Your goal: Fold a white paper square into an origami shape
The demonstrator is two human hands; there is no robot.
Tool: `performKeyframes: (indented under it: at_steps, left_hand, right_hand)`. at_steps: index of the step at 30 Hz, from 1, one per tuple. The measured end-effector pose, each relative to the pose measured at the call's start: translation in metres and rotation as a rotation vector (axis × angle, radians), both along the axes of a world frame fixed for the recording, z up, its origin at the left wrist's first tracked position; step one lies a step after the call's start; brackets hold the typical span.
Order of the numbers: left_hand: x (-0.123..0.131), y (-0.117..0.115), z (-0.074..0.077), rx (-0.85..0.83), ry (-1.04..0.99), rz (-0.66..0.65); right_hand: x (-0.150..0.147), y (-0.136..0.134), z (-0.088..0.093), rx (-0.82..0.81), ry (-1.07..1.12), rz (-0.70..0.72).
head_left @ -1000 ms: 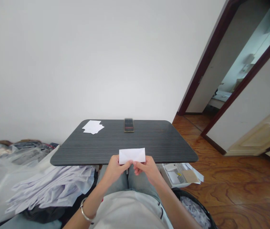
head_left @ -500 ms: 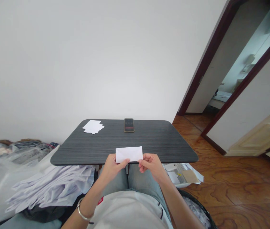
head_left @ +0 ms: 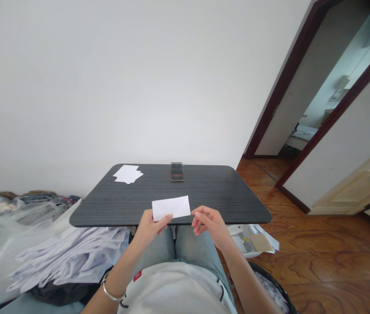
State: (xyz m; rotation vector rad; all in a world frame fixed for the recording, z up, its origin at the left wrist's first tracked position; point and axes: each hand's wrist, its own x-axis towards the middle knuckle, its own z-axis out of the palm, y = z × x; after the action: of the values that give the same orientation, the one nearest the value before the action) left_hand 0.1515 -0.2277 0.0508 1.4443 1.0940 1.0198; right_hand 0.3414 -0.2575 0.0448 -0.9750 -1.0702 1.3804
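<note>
My left hand (head_left: 149, 229) pinches a folded white paper (head_left: 171, 208) by its lower left part, holding it just above the near edge of a dark grey table (head_left: 204, 196). My right hand (head_left: 209, 226) is open and empty, with its fingers curled slightly, a short way to the right of the paper and not touching it. At the table's far edge lie loose white sheets (head_left: 128, 174). A smartphone (head_left: 176, 172) stands near them, its screen too blurred to read.
A heap of white sheets (head_left: 70, 257) lies on a bed-like surface to my left. A low box of papers (head_left: 250, 240) sits on the wooden floor (head_left: 322, 248) to the right. A black bin (head_left: 270, 283) holding paper scraps stands near my right knee. A doorway is at the upper right.
My right hand has let go of the paper and moved right. The paper has moved up and to the left, and now only my left hand holds it.
</note>
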Motion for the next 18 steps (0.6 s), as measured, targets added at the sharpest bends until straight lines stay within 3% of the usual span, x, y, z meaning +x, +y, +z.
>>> performKeyframes:
  at_steps: [4, 10, 18]
  left_hand:
    - [0.005, -0.002, 0.001, -0.021, -0.003, -0.055]
    - [0.008, -0.003, -0.002, -0.044, 0.009, -0.108]
    - [0.010, -0.001, -0.008, -0.050, -0.001, -0.095]
  right_hand:
    - [-0.014, -0.002, -0.004, 0.022, -0.017, 0.047]
    - [-0.024, -0.001, -0.010, 0.027, -0.043, -0.009]
    - [-0.028, -0.002, -0.009, 0.055, -0.091, -0.056]
